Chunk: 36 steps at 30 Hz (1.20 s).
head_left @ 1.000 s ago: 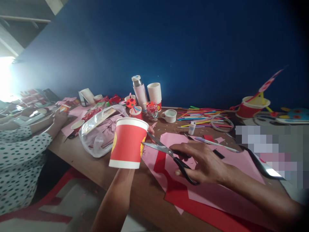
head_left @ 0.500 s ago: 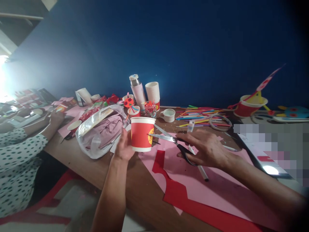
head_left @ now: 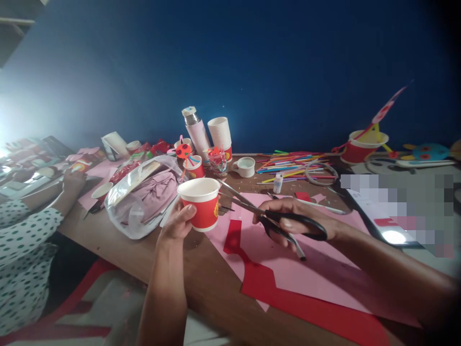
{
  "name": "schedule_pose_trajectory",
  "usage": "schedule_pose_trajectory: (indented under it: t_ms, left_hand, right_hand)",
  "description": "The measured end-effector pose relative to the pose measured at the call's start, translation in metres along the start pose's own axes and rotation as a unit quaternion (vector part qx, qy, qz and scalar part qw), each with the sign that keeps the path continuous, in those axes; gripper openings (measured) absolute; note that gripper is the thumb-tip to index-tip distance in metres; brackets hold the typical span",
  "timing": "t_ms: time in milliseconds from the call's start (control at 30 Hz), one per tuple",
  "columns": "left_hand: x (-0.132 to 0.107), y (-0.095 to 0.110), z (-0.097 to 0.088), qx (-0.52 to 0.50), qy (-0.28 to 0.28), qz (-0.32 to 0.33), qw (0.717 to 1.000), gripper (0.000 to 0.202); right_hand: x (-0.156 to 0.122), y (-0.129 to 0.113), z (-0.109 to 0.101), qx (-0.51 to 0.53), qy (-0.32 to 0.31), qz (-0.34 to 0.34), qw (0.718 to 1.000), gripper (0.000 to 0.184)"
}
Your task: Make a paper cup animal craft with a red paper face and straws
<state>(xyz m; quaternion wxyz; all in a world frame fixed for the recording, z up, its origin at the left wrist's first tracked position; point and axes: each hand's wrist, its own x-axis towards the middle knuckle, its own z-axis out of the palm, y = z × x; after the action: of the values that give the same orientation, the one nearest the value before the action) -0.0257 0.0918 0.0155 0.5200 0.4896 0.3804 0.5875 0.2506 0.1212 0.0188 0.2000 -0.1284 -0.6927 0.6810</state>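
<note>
My left hand (head_left: 175,222) is wrapped around a red paper cup (head_left: 201,214) with a white rim and a yellow print, thumb on its near side. The cup is nearly upright above the table, its opening showing. In my right hand (head_left: 284,211) are black-handled scissors (head_left: 309,226), blades parted and pointing left at the cup's right side. Whether a blade touches the cup I cannot tell. Pink paper (head_left: 306,276) lies beneath my right hand, with a cut red sheet (head_left: 259,283) over its near left edge. A white marker (head_left: 300,251) shows under the scissors' handles.
Left stands a clear plastic bag (head_left: 135,226) with pink cloth inside. Behind are a thermos (head_left: 198,135), stacked cups (head_left: 220,129), a white mug (head_left: 246,167) and coloured sticks (head_left: 288,166). At right are a phone (head_left: 382,223) and a decorated cup (head_left: 356,153). Another person's hand (head_left: 74,180) is far left.
The cup has tilted toward me, and my thumb now shows on its near side. My right hand has turned the scissors, and their blades have drawn back from in front of the cup.
</note>
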Motion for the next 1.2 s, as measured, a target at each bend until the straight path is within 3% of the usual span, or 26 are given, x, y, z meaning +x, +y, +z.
schedule_pose_trajectory:
  t_ms: [133, 200, 267, 433, 567, 633, 700, 833, 933, 1033, 1133, 1200]
  left_hand:
    - [-0.003, -0.001, -0.004, 0.039, 0.007, 0.024, 0.999, 0.07]
    - [-0.003, -0.003, -0.009, 0.064, 0.015, 0.03, 0.997, 0.069]
    - [-0.003, -0.005, -0.014, 0.093, 0.017, 0.025, 0.995, 0.068]
    - [0.002, -0.006, -0.011, 0.155, 0.01, 0.008, 0.988, 0.065]
    - [0.006, -0.001, -0.002, 0.119, -0.038, -0.004, 0.992, 0.066]
    - [0.007, 0.003, 0.001, 0.082, -0.091, -0.021, 0.992, 0.064]
    - [0.008, 0.006, 0.001, 0.037, -0.114, -0.029, 0.992, 0.061]
    - [0.01, 0.007, -0.003, -0.059, -0.074, -0.078, 0.992, 0.053]
    - [0.012, 0.004, -0.004, -0.09, -0.069, -0.139, 0.984, 0.062]
    - [0.014, -0.001, -0.001, -0.089, -0.065, -0.153, 0.982, 0.061]
    - [0.013, -0.004, 0.002, -0.072, -0.042, -0.123, 0.989, 0.05]
    - [0.012, -0.004, 0.003, -0.061, -0.023, -0.101, 0.993, 0.046]
  right_hand:
    - [0.004, 0.015, 0.009, 0.252, -0.036, -0.024, 0.967, 0.044]
    - [0.004, 0.019, 0.012, 0.309, -0.042, -0.013, 0.95, 0.045]
    - [0.004, 0.021, 0.012, 0.307, -0.043, -0.012, 0.951, 0.044]
    - [0.002, 0.016, -0.002, 0.113, -0.003, -0.032, 0.993, 0.044]
    - [-0.001, 0.005, -0.009, -0.089, 0.054, -0.009, 0.995, 0.045]
    - [-0.002, -0.001, -0.009, -0.213, 0.09, 0.0, 0.973, 0.044]
    - [-0.003, -0.007, -0.009, -0.345, 0.11, 0.001, 0.932, 0.043]
    - [-0.005, -0.015, -0.008, -0.527, 0.114, -0.016, 0.842, 0.032]
    - [-0.005, -0.015, -0.009, -0.583, 0.109, -0.038, 0.805, 0.028]
    - [-0.005, -0.012, -0.01, -0.603, 0.104, -0.058, 0.789, 0.032]
    - [-0.004, -0.011, -0.009, -0.574, 0.093, -0.051, 0.812, 0.031]
    - [-0.004, -0.011, -0.009, -0.518, 0.093, -0.022, 0.85, 0.03]
